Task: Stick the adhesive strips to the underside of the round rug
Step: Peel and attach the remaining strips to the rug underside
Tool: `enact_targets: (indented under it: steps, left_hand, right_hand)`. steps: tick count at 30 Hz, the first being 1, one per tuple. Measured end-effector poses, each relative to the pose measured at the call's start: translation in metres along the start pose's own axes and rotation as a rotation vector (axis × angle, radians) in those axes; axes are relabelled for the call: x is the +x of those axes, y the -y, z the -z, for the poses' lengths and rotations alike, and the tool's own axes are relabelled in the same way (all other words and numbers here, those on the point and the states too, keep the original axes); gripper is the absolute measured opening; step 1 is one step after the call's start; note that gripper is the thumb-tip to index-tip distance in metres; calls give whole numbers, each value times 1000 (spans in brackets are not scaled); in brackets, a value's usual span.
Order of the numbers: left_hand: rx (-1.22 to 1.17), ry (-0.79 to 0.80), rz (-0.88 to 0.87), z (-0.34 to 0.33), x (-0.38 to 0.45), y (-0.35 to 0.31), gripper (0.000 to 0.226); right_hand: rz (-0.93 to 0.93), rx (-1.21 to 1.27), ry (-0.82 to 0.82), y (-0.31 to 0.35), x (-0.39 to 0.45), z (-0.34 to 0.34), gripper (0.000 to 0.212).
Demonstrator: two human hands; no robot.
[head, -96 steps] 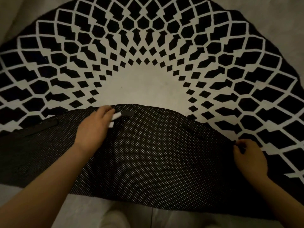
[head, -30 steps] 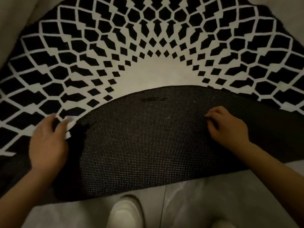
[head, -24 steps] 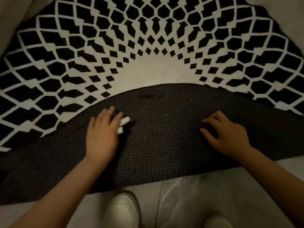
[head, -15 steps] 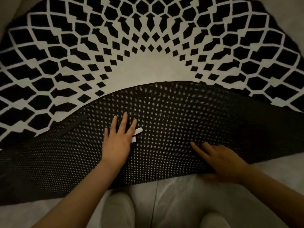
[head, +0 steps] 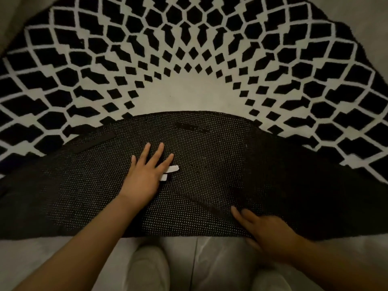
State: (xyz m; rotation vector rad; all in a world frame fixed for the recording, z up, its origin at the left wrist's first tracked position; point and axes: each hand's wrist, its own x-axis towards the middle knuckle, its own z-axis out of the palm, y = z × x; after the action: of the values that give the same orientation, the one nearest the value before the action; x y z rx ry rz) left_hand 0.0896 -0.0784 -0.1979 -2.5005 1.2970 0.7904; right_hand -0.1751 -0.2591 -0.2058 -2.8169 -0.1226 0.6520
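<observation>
Nearest me, my right hand [head: 265, 229] lay flat, fingers straight, at the near fold of the round rug [head: 193, 91]. My left hand [head: 144, 175] pressed its dotted underside [head: 210, 164], fingers spread, white strips [head: 171, 172] seemingly tucked between them. Farther off, a dark adhesive strip [head: 94, 141] sat stuck near the edge.
</observation>
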Motion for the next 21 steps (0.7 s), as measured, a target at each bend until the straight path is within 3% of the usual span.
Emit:
enact_targets:
  steps: [1, 2, 3, 4, 6, 9, 11, 12, 16, 19, 21]
  left_hand:
    - [3, 21, -27, 1, 0, 5, 74]
    - [-1, 35, -54, 1, -1, 10, 75]
    - [-10, 45, -82, 1, -1, 15, 76]
    - [-18, 48, -107, 2, -2, 21, 76]
    - [-3, 41, -128, 3, -4, 25, 75]
    - [5, 14, -78, 2, -10, 19, 72]
    - [-12, 6, -38, -3, -14, 12, 72]
    - [-17, 10, -25, -4, -17, 10, 73]
    - [-13, 24, -10, -5, -17, 8, 74]
    - [-19, -1, 0, -3, -15, 7, 69]
    - [-45, -130, -1, 3, -13, 9, 61]
  right_hand:
    - [-84, 140, 169, 15, -1, -1, 81]
    - [-120, 220, 232, 27, 1, -4, 89]
    - [-96, 218, 200, 38, 1, -9, 93]
    - [-74, 193, 84, 45, 1, -13, 89]
    - [-90, 204, 18, 50, -3, -23, 74]
    - [-111, 85, -179, 39, -6, -18, 68]
    - [-297, 89, -303, 23, -5, 3, 57]
    - [-450, 147, -377, 13, -3, 11, 61]
    - [-1036, 562, -474, -43, 2, 30, 69]
    - [-1161, 620, -446, -81, -1, 38, 49]
    - [-1171, 630, -391, -90, -4, 38, 37]
